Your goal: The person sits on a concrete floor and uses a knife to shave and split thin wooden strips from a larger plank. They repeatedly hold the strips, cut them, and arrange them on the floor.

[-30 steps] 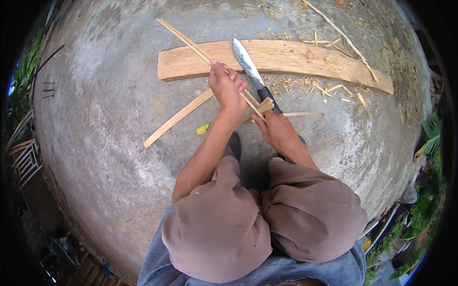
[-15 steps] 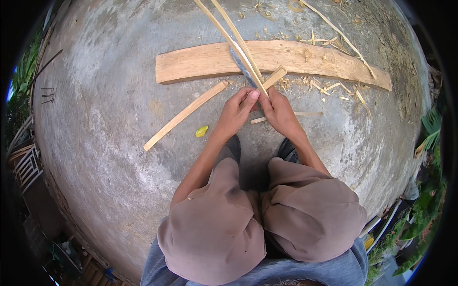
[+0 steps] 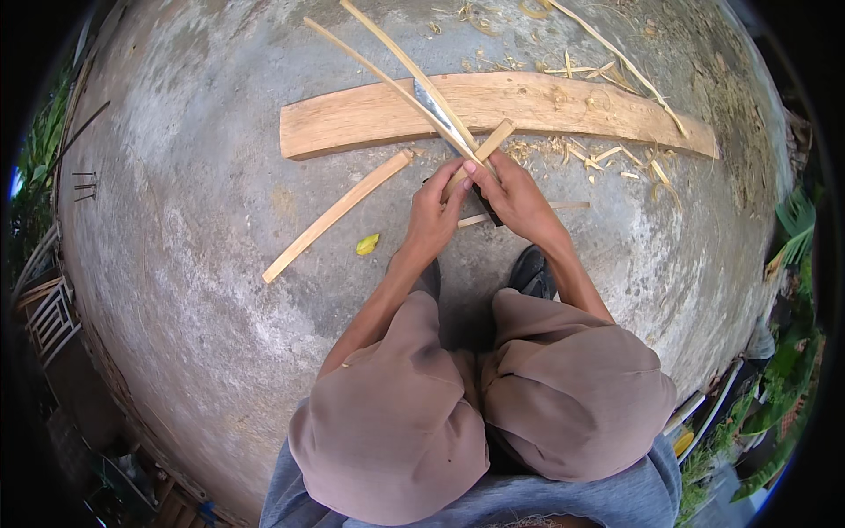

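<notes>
Both my hands meet in front of my knees, over the concrete floor. My left hand (image 3: 431, 211) is closed around the lower part of a short flat wooden stick (image 3: 499, 134), which slants up to the right. My right hand (image 3: 521, 202) is closed on a knife; its black handle (image 3: 489, 208) sticks out below the fingers. The right thumb presses where the pieces cross. Two long thin wooden strips (image 3: 370, 67) spread away from the hands in a narrow V. Between them lies the knife's grey blade (image 3: 428, 99). The strips' near ends are partly hidden by my fingers.
A broad curved wooden plank (image 3: 352, 119) lies across the floor beyond my hands. A loose wooden strip (image 3: 339, 214) and a yellow-green leaf (image 3: 367, 244) are on the left. Shavings (image 3: 607, 157) are scattered on the right. A thin stick (image 3: 568, 205) lies behind my right wrist.
The long strips have swung left and now stand wider apart, with more of the blade showing between them. The black handle has come into sight below my right hand.
</notes>
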`<state>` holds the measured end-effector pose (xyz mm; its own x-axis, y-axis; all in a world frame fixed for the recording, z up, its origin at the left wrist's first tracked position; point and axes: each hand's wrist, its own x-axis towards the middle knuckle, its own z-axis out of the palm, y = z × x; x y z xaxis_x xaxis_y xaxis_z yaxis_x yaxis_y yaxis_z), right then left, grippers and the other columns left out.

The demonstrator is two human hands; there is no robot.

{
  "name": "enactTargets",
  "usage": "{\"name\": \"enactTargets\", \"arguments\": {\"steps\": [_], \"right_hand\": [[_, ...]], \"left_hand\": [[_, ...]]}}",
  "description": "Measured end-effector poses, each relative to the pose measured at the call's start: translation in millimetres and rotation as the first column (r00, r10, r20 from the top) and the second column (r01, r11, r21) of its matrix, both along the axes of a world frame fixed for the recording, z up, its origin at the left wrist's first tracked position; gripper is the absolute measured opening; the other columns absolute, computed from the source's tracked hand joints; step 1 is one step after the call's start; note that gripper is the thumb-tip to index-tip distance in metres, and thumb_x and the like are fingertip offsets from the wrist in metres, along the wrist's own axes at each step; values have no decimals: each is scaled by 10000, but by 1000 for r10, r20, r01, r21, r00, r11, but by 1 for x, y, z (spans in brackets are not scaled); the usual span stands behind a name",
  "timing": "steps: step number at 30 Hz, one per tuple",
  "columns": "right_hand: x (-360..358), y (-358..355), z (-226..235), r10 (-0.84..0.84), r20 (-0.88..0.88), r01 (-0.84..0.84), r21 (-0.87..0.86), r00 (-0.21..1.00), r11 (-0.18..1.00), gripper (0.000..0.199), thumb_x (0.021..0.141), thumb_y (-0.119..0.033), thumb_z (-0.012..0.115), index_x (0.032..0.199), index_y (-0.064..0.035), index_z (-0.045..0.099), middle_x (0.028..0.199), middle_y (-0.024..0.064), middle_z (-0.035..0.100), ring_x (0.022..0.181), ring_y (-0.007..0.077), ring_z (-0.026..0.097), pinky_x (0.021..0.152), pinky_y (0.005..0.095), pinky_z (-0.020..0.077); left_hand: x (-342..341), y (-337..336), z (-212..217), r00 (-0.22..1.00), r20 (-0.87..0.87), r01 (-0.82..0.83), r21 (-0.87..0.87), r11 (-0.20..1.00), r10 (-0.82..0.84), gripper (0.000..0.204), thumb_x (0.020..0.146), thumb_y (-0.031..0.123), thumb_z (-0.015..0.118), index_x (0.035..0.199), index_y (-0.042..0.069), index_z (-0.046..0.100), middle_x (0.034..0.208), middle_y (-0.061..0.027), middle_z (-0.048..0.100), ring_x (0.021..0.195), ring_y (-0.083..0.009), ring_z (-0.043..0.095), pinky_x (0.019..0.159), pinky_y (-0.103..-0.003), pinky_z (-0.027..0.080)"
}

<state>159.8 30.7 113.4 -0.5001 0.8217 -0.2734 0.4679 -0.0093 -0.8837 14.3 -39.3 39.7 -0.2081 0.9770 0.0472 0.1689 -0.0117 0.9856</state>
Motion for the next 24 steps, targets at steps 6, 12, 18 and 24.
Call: {"name": "enactTargets", "arguments": {"steps": [6,12,18,24], "right_hand": [[-3,-6,-6,11,17,-12,42,1000,999,421,1082,-304,520,1299,56,554,919,286,715,898,451,716,777,494,539],[-4,-11,1,47,180,-65,94,982,993,379,1078,-275,498,1225,70,550,820,322,676,802,502,674,734,548,518],[-14,-17,-3,50,262,-84,122,964,989,376,1071,-278,497,1200,72,542,803,330,665,810,514,668,761,591,506],[-36,-31,14,119,285,-127,9,951,992,348,1056,-278,527,1164,53,545,852,323,668,844,512,664,800,589,505]], "left_hand": [[-3,-3,-5,998,-41,41,-113,993,-46,303,1026,62,599,1324,7,615,985,-202,718,821,-269,712,742,-358,552],[-10,-7,-12,979,-171,87,-121,989,-107,296,1039,93,593,1326,20,615,1025,-195,726,929,-275,736,815,-386,567],[-16,4,-10,610,764,-69,-217,974,213,523,1060,411,596,1358,-16,553,1116,-176,722,1040,-316,710,905,-424,548],[-66,69,25,252,899,-68,-353,933,358,521,1046,527,559,1149,16,537,771,-12,495,662,-120,503,652,-268,471]]}}
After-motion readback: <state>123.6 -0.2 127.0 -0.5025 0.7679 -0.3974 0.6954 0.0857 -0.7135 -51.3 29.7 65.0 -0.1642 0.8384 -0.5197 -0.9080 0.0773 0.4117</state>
